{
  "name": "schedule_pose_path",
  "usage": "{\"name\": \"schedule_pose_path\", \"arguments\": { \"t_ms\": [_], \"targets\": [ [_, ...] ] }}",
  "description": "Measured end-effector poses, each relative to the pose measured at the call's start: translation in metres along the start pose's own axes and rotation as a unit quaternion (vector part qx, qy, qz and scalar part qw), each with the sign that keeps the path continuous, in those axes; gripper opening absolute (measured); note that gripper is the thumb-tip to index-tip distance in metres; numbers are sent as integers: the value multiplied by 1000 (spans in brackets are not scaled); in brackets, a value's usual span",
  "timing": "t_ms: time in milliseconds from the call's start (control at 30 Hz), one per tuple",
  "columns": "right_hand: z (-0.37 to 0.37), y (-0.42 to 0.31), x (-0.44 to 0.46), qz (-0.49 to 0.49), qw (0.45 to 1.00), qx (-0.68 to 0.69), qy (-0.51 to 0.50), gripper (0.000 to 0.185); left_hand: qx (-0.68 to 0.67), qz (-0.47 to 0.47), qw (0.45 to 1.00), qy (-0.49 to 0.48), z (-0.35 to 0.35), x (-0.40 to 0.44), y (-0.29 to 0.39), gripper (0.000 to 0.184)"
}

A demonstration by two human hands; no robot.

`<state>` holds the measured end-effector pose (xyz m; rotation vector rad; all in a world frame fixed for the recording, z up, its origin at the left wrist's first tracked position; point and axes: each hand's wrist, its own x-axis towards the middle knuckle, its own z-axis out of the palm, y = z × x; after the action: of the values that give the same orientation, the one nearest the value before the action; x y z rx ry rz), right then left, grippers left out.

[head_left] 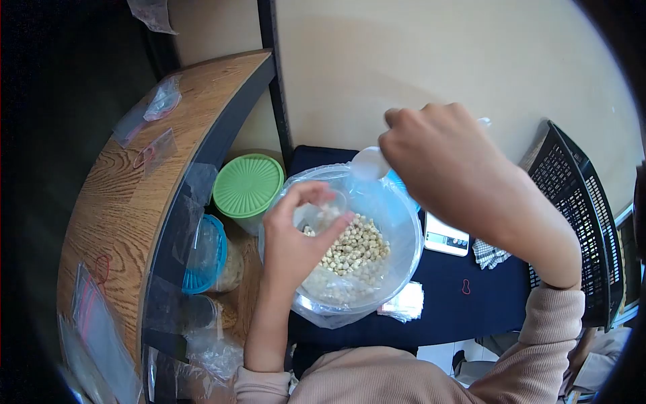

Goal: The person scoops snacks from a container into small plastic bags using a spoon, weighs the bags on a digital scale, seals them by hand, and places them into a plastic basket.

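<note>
Left hand [294,232] holding cup [330,211], right hand [431,143] gripping probable scoop [368,163]

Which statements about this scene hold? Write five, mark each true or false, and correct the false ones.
1. The left hand holds a small clear cup over the tub. True.
2. The right hand is empty. False: it holds a white scoop.
3. The black basket is right of the tub. True.
4. The green lid lies inside the tub. False: it sits on a container left of the tub.
5. A red band lies on the dark cloth. True.
</note>
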<state>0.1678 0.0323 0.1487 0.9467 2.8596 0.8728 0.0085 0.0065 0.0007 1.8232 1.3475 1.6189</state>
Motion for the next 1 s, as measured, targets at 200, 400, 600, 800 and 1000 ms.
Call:
{"name": "schedule_pose_path", "arguments": {
  "t_ms": [200, 400, 600, 800, 1000],
  "targets": [
    [59, -27, 9, -32, 976, 77, -203, 9, -147, -2, 987, 71, 0, 0, -3, 38],
    [167, -79, 30, -41, 921, 181, -343, 20, -152, 8, 986, 74, -2, -1, -2, 38],
    [242, -103, 38, -185, 876, 209, -394, 17, -146, 11, 987, 67, -2, 0, -3, 38],
    [226, -100, 46, -136, 820, 378, -408, 16, -146, 7, 987, 70, -4, 1, -4, 39],
    [210, -71, 41, -4, 738, 576, -351, 25, -146, 12, 985, 93, -4, 0, -7, 40]
  ]
}}
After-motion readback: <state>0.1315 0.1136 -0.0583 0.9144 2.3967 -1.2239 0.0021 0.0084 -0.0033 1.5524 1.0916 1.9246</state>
